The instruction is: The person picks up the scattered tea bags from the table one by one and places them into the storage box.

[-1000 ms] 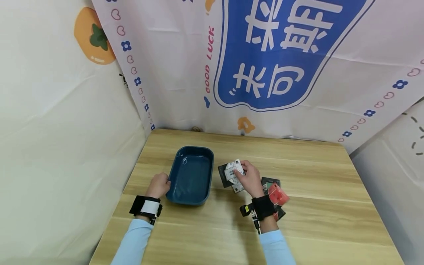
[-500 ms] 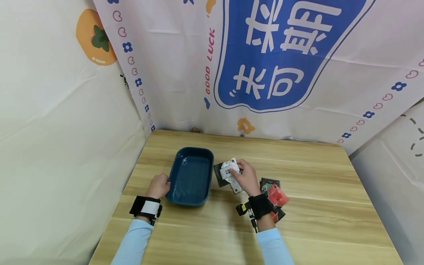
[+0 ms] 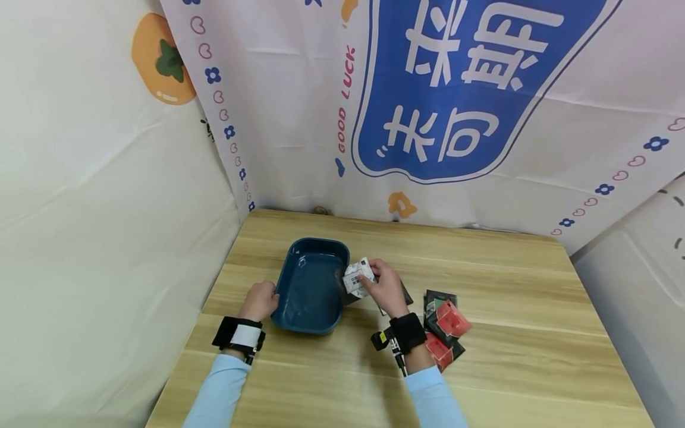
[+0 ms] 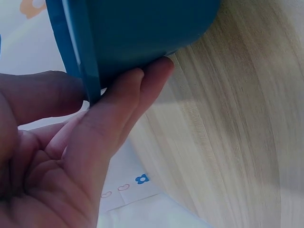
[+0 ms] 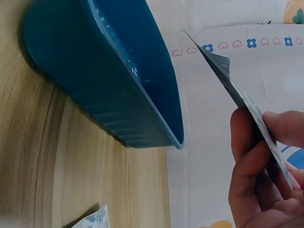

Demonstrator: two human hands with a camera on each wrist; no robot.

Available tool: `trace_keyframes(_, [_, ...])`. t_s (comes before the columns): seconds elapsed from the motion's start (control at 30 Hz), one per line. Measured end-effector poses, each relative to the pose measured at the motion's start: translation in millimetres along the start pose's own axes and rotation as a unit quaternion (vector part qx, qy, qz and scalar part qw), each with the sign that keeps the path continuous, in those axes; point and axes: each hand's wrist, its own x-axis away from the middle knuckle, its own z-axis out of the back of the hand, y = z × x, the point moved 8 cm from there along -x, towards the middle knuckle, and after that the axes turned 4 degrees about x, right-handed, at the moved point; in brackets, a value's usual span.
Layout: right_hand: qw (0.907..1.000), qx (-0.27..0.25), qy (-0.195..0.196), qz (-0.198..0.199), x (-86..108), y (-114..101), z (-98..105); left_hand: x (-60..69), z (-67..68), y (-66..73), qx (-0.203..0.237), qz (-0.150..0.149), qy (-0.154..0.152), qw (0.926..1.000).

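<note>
My left hand [image 3: 259, 300] pinches the left rim of a deep blue rectangular dish [image 3: 307, 324]. In the left wrist view the thumb is on one side of the dish's rim [image 4: 78, 42] and the fingers are on the other. My right hand [image 3: 387, 291] pinches a flat white-and-dark packet [image 3: 357, 278] between thumb and fingers, by the dish's right rim. In the right wrist view this packet [image 5: 247, 102] is tilted, raised off the table and apart from the dish [image 5: 95, 80]. Another white-and-dark packet [image 5: 95, 217] lies on the table, mostly hidden by my right hand in the head view.
Several red-and-dark packets [image 3: 452, 319] lie overlapping on the wooden table [image 3: 514, 356], right of my right forearm. A printed cloth [image 3: 299, 148] hangs along the table's back edge, and a pale cloth [image 3: 107, 238] hangs on the left.
My right hand has carried the white-and-dark packet up and left to the dish's edge, uncovering the other packet on the table. My left hand keeps its hold on the rim.
</note>
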Motion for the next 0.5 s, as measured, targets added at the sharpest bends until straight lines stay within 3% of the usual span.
trace_keyframes(0.5, [0.9994, 0.006, -0.029, 0.016, -11.3, -6, -30, 2.0, 1.6, 0.9, 0.001, 0.005, -0.003, 1.0000])
